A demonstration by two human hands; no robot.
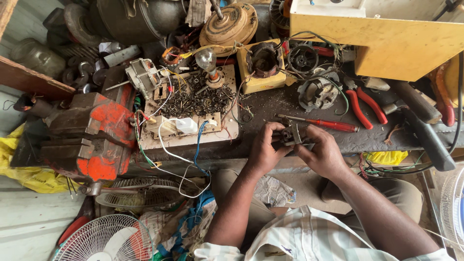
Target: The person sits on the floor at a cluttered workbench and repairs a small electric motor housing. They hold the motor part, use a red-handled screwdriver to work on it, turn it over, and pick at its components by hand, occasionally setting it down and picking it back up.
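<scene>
Metal part at bench front edge, gripped between both hands. Left hand fingers curled on it from 9 o'clock, right hand from 3. Red screwdriver just beyond at 1 o'clock, pliers further out. Vise well off at 9.

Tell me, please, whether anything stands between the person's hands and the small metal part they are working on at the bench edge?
Nothing visible does: the left hand and right hand both grip the small metal part directly, with the red-handled screwdriver lying just behind it.
</scene>
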